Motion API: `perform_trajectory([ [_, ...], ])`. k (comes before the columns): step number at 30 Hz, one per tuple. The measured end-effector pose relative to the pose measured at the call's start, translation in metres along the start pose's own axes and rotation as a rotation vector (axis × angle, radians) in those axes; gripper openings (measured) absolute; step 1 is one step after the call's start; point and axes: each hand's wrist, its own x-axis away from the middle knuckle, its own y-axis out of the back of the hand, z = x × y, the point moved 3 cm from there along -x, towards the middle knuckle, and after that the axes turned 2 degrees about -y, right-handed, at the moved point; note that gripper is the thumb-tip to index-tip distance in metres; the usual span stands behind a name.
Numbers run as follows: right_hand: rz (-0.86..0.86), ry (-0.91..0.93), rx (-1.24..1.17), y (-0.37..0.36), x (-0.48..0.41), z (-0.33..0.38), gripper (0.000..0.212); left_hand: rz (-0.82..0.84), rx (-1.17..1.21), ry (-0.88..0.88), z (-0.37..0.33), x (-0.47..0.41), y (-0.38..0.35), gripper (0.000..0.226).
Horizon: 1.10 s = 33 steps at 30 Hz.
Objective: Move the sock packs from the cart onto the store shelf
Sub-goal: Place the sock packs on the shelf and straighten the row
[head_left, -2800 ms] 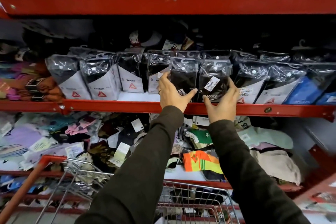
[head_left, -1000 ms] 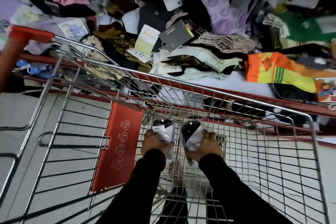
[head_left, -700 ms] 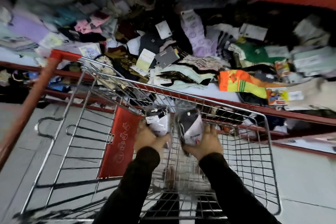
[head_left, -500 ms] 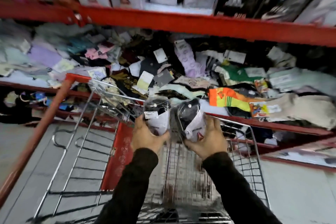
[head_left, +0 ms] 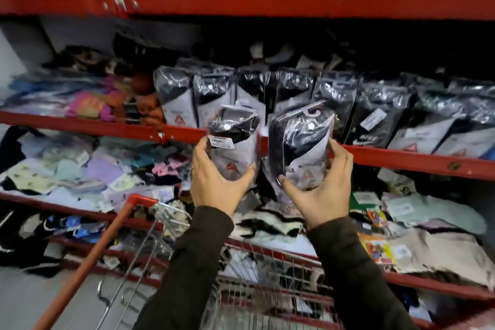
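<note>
I hold two sock packs upright, side by side, in front of the red edge of the middle shelf (head_left: 401,159). The left pack (head_left: 232,142) sits in my left hand (head_left: 214,182), fingers curled round its lower half, thumb on its right side; a white barcode label shows near its left edge and a red triangle logo on its grey card. The right pack (head_left: 301,147) is in my right hand (head_left: 321,190), thumb pressed on its lower front, fingers wrapped behind its right edge; a plastic hook stands at its top. The two packs are just beside each other, nearly touching at their lower corners.

Behind them, farther in on the middle shelf, a row of similar shiny packs (head_left: 334,104) stands upright, stretching off to the right. To the far left on the same shelf lie loose coloured socks (head_left: 91,104), blurred. The shelf below (head_left: 80,211) is heaped with loose socks (head_left: 428,225) with paper tags. Near me, below my dark sleeves (head_left: 192,270), is the wire cart (head_left: 267,289) with its red handle (head_left: 88,262) running to the left. Whether anything lies in the cart I cannot tell.
</note>
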Motion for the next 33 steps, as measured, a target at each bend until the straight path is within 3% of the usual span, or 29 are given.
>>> perform_trajectory([
  [4,-0.098,0.034,-0.061,-0.015,-0.046,0.019,0.1,-0.023,0.2,-0.086,-0.019,-0.05,-0.014,0.092],
  [12,-0.199,-0.017,0.024,-0.058,-0.096,0.0,0.096,0.018,0.273,-0.041,-0.015,-0.103,-0.069,0.096],
  [16,-0.161,-0.104,0.044,-0.079,-0.095,-0.011,0.102,0.031,0.259,0.041,0.002,-0.102,-0.086,0.099],
  [21,-0.121,-0.262,0.13,-0.087,-0.09,-0.022,0.104,0.065,0.082,0.023,0.007,-0.104,-0.089,0.101],
  [25,-0.066,-0.242,0.181,-0.087,-0.09,-0.025,0.088,0.107,-0.06,0.03,0.005,-0.103,-0.09,0.102],
  [29,-0.064,-0.212,0.216,-0.081,-0.095,-0.025,0.055,0.163,-0.127,0.016,0.004,-0.106,-0.091,0.103],
  [33,-0.017,-0.22,0.202,-0.073,-0.099,-0.023,0.048,0.202,-0.109,-0.033,0.006,-0.103,-0.084,0.084],
])
